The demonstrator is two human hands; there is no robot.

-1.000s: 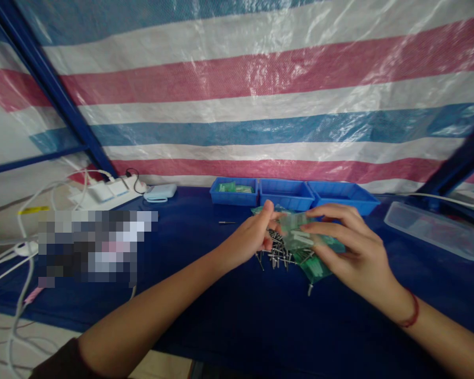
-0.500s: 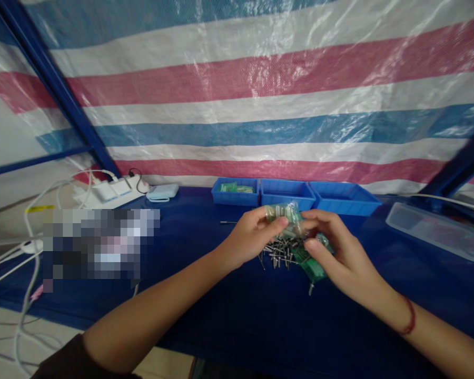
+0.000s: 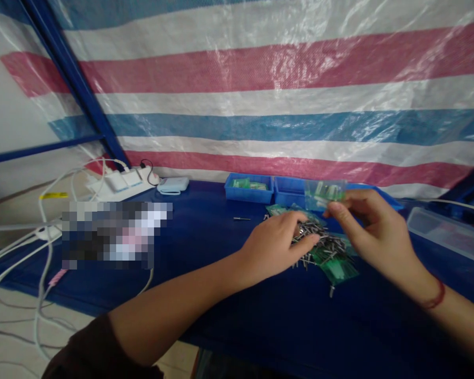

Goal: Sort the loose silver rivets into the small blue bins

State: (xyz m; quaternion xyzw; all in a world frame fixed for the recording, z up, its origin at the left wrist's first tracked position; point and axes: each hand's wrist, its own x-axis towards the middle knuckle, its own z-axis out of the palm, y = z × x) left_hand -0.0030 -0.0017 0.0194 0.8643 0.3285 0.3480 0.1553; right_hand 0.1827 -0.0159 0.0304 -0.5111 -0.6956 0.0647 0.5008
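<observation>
My right hand (image 3: 373, 218) pinches a small clear plastic bag (image 3: 326, 192) with green and white contents, holding it raised in front of the blue bins. Over the left part of a heap of thin metal pins (image 3: 332, 246), which look like blind rivets, is my left hand (image 3: 278, 245), its thumb and forefinger apart and nothing seen held. Green-printed bags lie in and around the heap, one bag (image 3: 339, 269) at its front edge and another bag (image 3: 278, 209) behind. Part of the heap is hidden by my left hand.
Blue bins stand along the back; the left bin (image 3: 248, 196) contains green bags. One loose pin (image 3: 242, 218) lies left of the heap. A clear plastic lid or tray (image 3: 446, 231) is at the right. Left are a power strip (image 3: 122, 184), cables and a light-blue case (image 3: 173, 185).
The small bag has passed from between both hands into my right hand alone, which moved up and right. My left hand let go and came down to the heap. The view shifted slightly.
</observation>
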